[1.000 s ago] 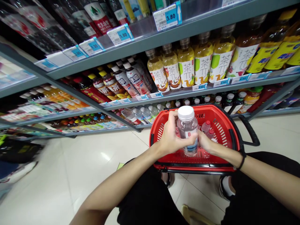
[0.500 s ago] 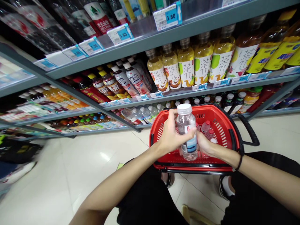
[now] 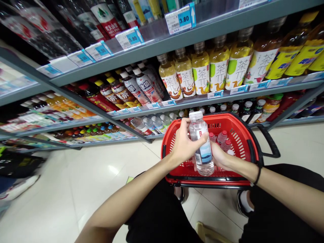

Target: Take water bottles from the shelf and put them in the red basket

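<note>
Gripping a clear water bottle with a white cap, the left hand wraps its fingers round the upper body while the right hand cups it from below, fingers mostly hidden, probably closed on it. The bottle leans slightly, held above the red basket, where small red-capped bottles lie; tea bottles line the shelf behind
</note>
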A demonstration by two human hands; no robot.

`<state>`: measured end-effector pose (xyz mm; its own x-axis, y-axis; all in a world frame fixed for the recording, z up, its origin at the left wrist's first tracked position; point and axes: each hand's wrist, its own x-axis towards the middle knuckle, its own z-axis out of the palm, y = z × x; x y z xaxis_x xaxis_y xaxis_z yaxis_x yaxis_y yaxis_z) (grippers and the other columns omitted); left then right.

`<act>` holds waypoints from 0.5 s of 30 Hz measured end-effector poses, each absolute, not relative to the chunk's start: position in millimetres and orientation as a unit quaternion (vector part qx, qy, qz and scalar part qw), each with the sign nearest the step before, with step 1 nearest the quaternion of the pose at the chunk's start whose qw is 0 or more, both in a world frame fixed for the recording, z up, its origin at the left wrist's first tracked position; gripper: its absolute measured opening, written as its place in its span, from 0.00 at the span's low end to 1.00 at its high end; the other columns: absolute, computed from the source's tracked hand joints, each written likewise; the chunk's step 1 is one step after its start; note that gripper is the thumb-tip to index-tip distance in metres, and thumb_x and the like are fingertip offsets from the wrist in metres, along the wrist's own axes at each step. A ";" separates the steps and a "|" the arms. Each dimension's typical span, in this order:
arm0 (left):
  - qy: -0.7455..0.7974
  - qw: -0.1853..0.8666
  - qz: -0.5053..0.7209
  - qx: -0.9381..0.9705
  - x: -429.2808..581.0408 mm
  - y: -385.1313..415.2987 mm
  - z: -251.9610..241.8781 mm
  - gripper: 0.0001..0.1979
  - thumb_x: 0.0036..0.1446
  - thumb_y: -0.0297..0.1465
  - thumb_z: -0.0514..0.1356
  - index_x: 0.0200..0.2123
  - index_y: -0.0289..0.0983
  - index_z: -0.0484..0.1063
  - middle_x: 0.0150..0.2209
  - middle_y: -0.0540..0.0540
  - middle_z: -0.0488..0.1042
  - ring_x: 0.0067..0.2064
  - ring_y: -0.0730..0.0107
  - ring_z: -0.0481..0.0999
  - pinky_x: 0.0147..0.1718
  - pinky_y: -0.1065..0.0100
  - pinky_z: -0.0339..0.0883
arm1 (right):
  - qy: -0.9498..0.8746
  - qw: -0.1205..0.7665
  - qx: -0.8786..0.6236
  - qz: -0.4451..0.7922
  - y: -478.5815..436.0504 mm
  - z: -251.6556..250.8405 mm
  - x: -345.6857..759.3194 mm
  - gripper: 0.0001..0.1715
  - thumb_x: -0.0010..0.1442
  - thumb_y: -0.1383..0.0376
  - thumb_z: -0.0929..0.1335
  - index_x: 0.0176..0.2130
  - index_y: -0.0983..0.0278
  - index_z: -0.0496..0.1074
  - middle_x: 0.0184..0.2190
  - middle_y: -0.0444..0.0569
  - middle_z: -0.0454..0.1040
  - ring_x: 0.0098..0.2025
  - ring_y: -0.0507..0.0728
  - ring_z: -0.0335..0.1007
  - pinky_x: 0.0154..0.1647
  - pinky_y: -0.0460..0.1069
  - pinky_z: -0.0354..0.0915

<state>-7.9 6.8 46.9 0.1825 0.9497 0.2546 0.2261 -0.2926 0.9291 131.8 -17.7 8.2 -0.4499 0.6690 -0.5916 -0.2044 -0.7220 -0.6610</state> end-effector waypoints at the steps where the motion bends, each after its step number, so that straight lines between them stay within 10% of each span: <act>1: 0.449 0.395 0.456 0.659 -7.7 7.0 47.3 0.23 0.55 0.37 0.70 0.47 0.39 0.62 0.40 0.47 0.76 0.37 0.69 0.77 0.36 0.68 0.71 | -0.256 0.267 -0.446 0.815 -17.9 6.0 131.8 0.40 0.74 0.45 0.50 0.49 0.65 0.78 0.29 0.56 0.81 0.29 0.61 0.79 0.27 0.53 0.74; 15: 0.473 0.335 0.452 0.678 -1.6 -6.1 59.2 0.26 0.51 0.36 0.72 0.49 0.38 0.66 0.43 0.45 0.79 0.41 0.64 0.82 0.35 0.67 0.75 | -0.246 0.306 -0.417 0.820 -23.5 4.5 127.2 0.42 0.72 0.38 0.52 0.54 0.64 0.77 0.37 0.57 0.83 0.39 0.64 0.82 0.43 0.59 0.78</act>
<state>-1.6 -6.1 59.2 0.1444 0.9438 0.2974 0.3387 -0.3295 0.8813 127.2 -23.5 4.5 -0.4650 0.7076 -0.5321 -0.2973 -0.6909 -0.6590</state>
